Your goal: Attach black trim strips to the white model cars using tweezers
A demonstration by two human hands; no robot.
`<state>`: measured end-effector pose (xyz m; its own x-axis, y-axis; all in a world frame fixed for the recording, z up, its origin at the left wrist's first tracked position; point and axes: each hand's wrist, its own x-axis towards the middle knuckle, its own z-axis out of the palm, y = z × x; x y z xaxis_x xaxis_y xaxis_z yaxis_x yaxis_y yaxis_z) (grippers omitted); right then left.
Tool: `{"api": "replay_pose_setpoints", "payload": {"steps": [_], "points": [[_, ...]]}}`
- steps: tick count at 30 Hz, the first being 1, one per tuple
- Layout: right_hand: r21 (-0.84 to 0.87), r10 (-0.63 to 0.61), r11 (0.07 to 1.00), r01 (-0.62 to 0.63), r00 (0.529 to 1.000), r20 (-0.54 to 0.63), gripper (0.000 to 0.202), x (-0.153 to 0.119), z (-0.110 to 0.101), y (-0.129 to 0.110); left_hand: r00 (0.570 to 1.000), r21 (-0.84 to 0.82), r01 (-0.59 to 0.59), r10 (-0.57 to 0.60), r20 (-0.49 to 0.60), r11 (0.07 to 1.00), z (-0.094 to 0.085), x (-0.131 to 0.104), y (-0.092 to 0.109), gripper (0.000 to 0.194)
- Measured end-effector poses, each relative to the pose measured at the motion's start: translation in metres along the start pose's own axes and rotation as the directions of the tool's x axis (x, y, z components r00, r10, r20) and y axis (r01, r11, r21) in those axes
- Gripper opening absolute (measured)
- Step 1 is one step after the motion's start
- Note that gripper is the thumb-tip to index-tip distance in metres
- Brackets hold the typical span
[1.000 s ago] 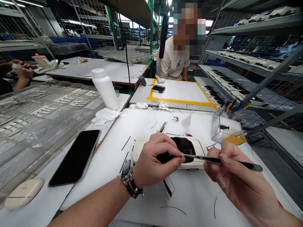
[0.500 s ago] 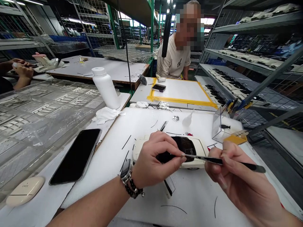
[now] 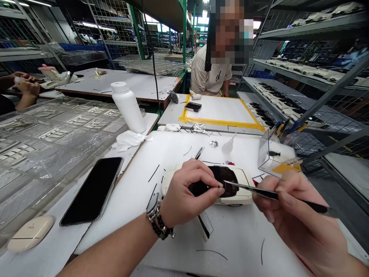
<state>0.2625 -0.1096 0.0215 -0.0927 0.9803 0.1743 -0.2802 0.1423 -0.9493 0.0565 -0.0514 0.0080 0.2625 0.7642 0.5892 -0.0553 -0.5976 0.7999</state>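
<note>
White work surface (image 3: 242, 238) beneath both hands. Cream model car (image 3: 243, 177) on it, behind the left hand and partly hidden by it. Left hand (image 3: 186, 196): narrow, thumb and forefinger pinched. Right hand (image 3: 305, 209): closed around slim tweezers (image 3: 266, 193), tip just right of the left fingertips, apart. In the left pinch, apparently a tiny dark piece (image 3: 218, 187), identity unclear. Step, judged: fine handling of that piece. Next move likely calls for a steady pinch, precise tip.
</note>
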Motion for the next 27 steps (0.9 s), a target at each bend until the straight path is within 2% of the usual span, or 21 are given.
{"api": "replay_pose_setpoints", "payload": {"steps": [4,9,14,18,27], "points": [[-0.136,-0.171,0.973,0.187,0.978,0.122,0.006,-0.002,-0.004,-0.001,1.000,-0.029,0.019,-0.019,0.008,0.999,0.000,0.000,-0.001,0.003],[-0.144,-0.157,0.971,0.189,0.966,0.207,0.008,0.001,-0.007,0.003,1.000,-0.030,0.027,-0.027,0.015,0.999,0.000,-0.001,0.000,0.003],[-0.131,-0.185,0.969,0.207,0.969,0.162,0.009,0.003,-0.007,0.005,0.998,-0.024,0.032,-0.031,0.056,0.999,-0.001,0.000,-0.002,0.007],[-0.121,-0.209,0.968,0.221,0.973,0.101,0.009,0.004,-0.006,0.004,0.989,0.014,0.077,-0.078,0.125,0.997,-0.009,0.004,-0.010,0.046],[-0.101,-0.218,0.969,0.225,0.973,0.076,0.009,0.005,-0.002,0.002,0.958,0.053,0.068,-0.080,0.276,0.996,-0.026,0.012,-0.018,0.026]]}}
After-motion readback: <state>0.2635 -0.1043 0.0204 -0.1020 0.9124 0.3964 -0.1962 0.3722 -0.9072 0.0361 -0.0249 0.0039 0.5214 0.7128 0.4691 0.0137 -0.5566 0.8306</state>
